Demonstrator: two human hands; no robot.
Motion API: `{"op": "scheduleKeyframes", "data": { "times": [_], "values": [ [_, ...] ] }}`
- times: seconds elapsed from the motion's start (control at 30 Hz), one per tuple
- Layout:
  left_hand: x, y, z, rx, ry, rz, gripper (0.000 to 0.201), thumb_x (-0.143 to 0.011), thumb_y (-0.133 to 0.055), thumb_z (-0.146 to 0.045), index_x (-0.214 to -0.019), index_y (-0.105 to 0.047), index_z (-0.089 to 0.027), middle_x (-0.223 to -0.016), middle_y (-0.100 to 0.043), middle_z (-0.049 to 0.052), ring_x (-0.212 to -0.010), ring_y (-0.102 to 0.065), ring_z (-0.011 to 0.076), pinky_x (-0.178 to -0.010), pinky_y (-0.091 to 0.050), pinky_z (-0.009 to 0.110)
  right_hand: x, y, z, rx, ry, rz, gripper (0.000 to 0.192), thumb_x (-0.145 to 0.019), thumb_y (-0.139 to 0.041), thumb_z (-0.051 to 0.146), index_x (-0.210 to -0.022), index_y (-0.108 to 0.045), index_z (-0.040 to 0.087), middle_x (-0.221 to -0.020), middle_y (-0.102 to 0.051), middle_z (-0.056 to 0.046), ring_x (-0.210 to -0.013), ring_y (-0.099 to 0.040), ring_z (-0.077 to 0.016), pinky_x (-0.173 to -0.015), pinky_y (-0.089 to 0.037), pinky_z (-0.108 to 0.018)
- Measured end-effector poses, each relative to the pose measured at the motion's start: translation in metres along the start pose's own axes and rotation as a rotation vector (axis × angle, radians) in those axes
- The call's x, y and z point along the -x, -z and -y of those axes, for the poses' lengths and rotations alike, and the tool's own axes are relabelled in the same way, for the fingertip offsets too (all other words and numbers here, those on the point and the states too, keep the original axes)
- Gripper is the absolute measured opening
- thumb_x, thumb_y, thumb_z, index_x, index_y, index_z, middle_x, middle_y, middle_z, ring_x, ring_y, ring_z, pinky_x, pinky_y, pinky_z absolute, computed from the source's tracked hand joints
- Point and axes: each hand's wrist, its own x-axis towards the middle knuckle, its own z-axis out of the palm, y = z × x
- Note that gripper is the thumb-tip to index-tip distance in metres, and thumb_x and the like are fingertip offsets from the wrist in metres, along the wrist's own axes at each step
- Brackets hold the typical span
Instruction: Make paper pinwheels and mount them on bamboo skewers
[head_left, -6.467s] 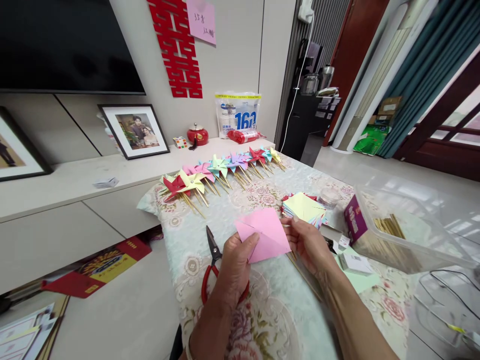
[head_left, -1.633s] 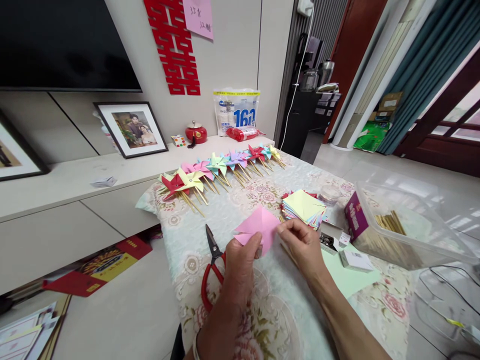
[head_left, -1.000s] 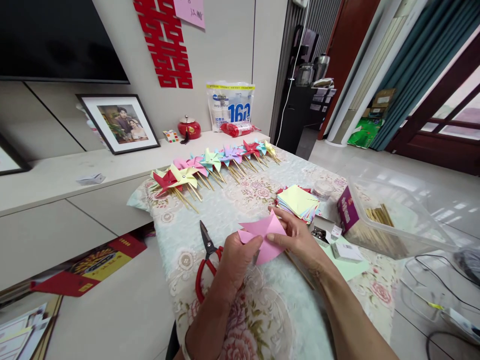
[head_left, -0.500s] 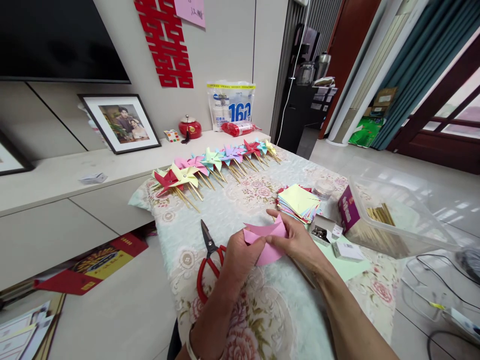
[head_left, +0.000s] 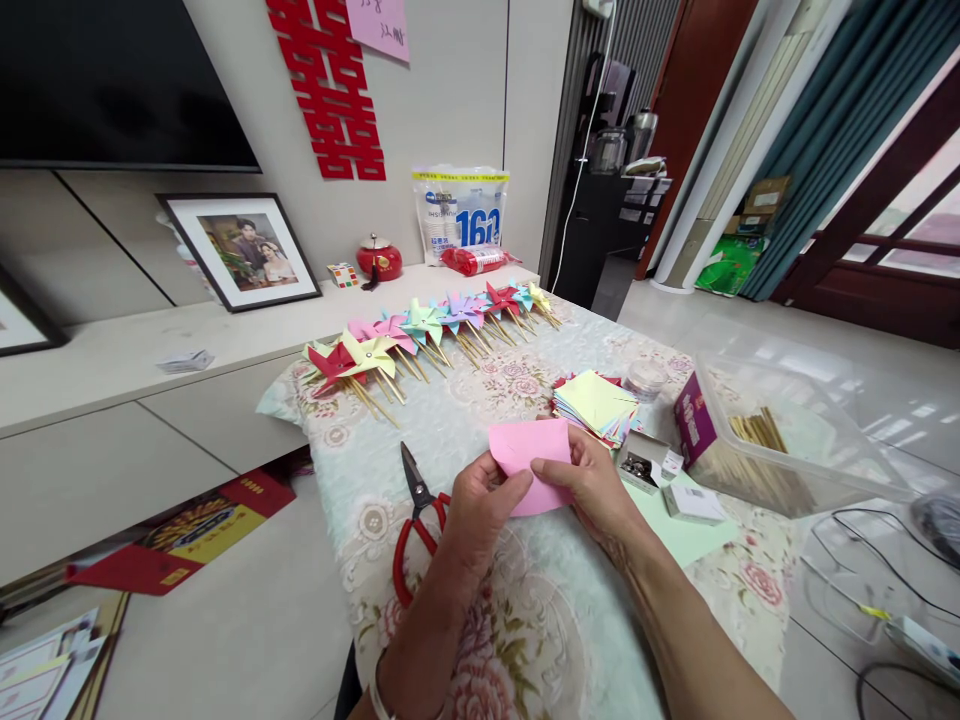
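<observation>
- Left hand (head_left: pixel 480 500) pinching pink paper (head_left: pixel 531 462) at its near-left edge
- Right hand (head_left: pixel 596 485) gripping same sheet's right side
- Sheet held above tablecloth (head_left: pixel 540 620), right of red scissors (head_left: pixel 416 520), near paper stack (head_left: pixel 598 405)

Beige wall (head_left: pixel 465 90), teal curtains (head_left: pixel 847 130)

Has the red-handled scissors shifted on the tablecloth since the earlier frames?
No. The scissors lie left of the left hand, by the same round motif.

bright daylight from right | soft shadows | sharp | edges warped
</observation>
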Motion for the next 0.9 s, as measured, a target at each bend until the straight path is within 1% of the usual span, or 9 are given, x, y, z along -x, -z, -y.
{"op": "scheduleKeyframes", "data": {
  "times": [0.2,0.33,0.47,0.53,0.67,0.73,0.8,0.87,0.9],
  "values": [
    [-0.006,0.002,0.003,-0.035,-0.03,-0.033,0.038,-0.053,-0.085,-0.029,-0.086,-0.076,-0.013,-0.071,-0.076,0.004,-0.071,-0.068,0.0196,-0.069,-0.053,0.028,0.0,-0.004,-0.003,-0.005,-0.025,-0.019,0.047,-0.059,-0.086,0.029,-0.1,-0.069,0.016,-0.09,-0.073,-0.004,-0.078,-0.064,-0.02,-0.069,-0.049,-0.028],
    [-0.004,0.001,-0.002,-0.049,-0.046,-0.065,0.031,-0.055,-0.084,-0.025,-0.082,-0.076,-0.013,-0.075,-0.077,0.004,-0.068,-0.067,0.0176,-0.067,-0.052,0.027,0.0,-0.002,-0.008,0.009,-0.014,-0.024,0.046,-0.059,-0.087,0.031,-0.1,-0.07,0.016,-0.09,-0.074,-0.005,-0.078,-0.064,-0.0204,-0.068,-0.05,-0.029],
    [0.0,0.002,-0.004,-0.044,-0.043,-0.081,0.03,-0.059,-0.081,-0.023,-0.087,-0.075,-0.013,-0.076,-0.077,0.004,-0.068,-0.066,0.0172,-0.068,-0.051,0.026,-0.002,0.0,-0.01,-0.013,-0.022,0.042,0.044,-0.064,-0.086,0.032,-0.103,-0.07,0.017,-0.093,-0.074,-0.005,-0.08,-0.065,-0.02,-0.071,-0.051,-0.03],
    [0.001,0.003,-0.004,-0.021,-0.03,-0.068,0.032,-0.062,-0.079,-0.024,-0.092,-0.075,-0.013,-0.078,-0.078,0.004,-0.069,-0.067,0.0177,-0.069,-0.051,0.027,-0.003,0.003,-0.011,-0.032,0.0,0.009,0.046,-0.066,-0.085,0.033,-0.107,-0.069,0.019,-0.093,-0.073,-0.005,-0.081,-0.065,-0.0193,-0.074,-0.051,-0.031],
    [0.001,0.006,-0.004,0.047,-0.012,-0.058,0.035,-0.061,-0.079,-0.024,-0.093,-0.075,-0.011,-0.078,-0.078,0.006,-0.07,-0.067,0.0193,-0.072,-0.051,0.029,-0.006,0.01,-0.01,0.02,0.172,-0.234,0.047,-0.067,-0.085,0.032,-0.111,-0.069,0.022,-0.093,-0.069,-0.003,-0.08,-0.063,-0.0168,-0.077,-0.049,-0.032],
    [0.0,0.007,-0.005,0.082,-0.012,-0.066,0.034,-0.06,-0.08,-0.024,-0.091,-0.075,-0.011,-0.077,-0.077,0.006,-0.069,-0.066,0.019,-0.071,-0.05,0.029,-0.004,0.012,-0.007,0.098,0.266,-0.283,0.038,-0.07,-0.082,0.03,-0.106,-0.071,0.022,-0.091,-0.067,-0.003,-0.079,-0.06,-0.0162,-0.077,-0.048,-0.032],
    [-0.001,0.007,-0.007,0.126,-0.016,-0.063,0.034,-0.06,-0.079,-0.023,-0.091,-0.075,-0.012,-0.077,-0.077,0.005,-0.069,-0.066,0.0183,-0.069,-0.049,0.028,-0.002,0.013,-0.003,0.197,0.357,-0.249,0.02,-0.074,-0.078,0.027,-0.094,-0.074,0.023,-0.088,-0.066,-0.002,-0.08,-0.059,-0.0165,-0.076,-0.046,-0.032],
    [-0.001,0.008,-0.011,0.169,-0.012,-0.06,0.034,-0.058,-0.08,-0.024,-0.091,-0.074,-0.012,-0.077,-0.077,0.005,-0.068,-0.065,0.0177,-0.067,-0.049,0.027,0.0,0.012,0.001,0.303,0.431,-0.141,0.005,-0.078,-0.074,0.024,-0.083,-0.075,0.023,-0.085,-0.066,-0.003,-0.081,-0.059,-0.0174,-0.074,-0.045,-0.031],
    [-0.001,0.009,-0.013,0.185,-0.008,-0.066,0.035,-0.057,-0.081,-0.024,-0.089,-0.074,-0.012,-0.076,-0.077,0.005,-0.067,-0.065,0.0176,-0.066,-0.049,0.027,0.001,0.012,0.002,0.353,0.46,-0.076,0.003,-0.08,-0.072,0.022,-0.081,-0.075,0.023,-0.085,-0.066,-0.003,-0.082,-0.06,-0.0179,-0.074,-0.044,-0.032]
  ]
}}
